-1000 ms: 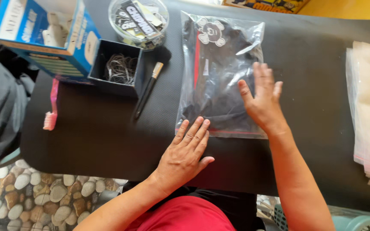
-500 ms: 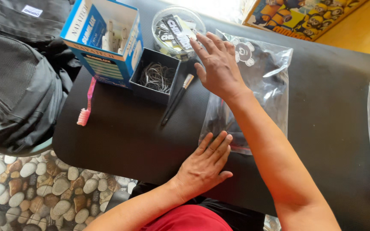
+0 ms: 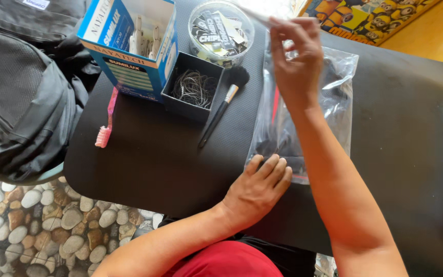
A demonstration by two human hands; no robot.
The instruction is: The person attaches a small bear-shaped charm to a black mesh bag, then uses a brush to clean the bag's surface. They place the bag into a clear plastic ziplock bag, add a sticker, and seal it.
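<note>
Clear bag (image 3: 329,97) edge near brush (image 3: 223,105)

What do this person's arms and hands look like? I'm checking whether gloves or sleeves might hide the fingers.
Both arms are bare from elbow to fingertips. The left hand and the right hand wear no gloves, and no rings, watch or bracelets show. The only clothing in view is a red top at the bottom edge.

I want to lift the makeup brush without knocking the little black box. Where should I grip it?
Probably the bare lower end of the makeup brush handle, pinched from above. The brush lies flat and slanted on the black table, bristles up against the small black box; the thin handle end points away from it, with open table around.
</note>
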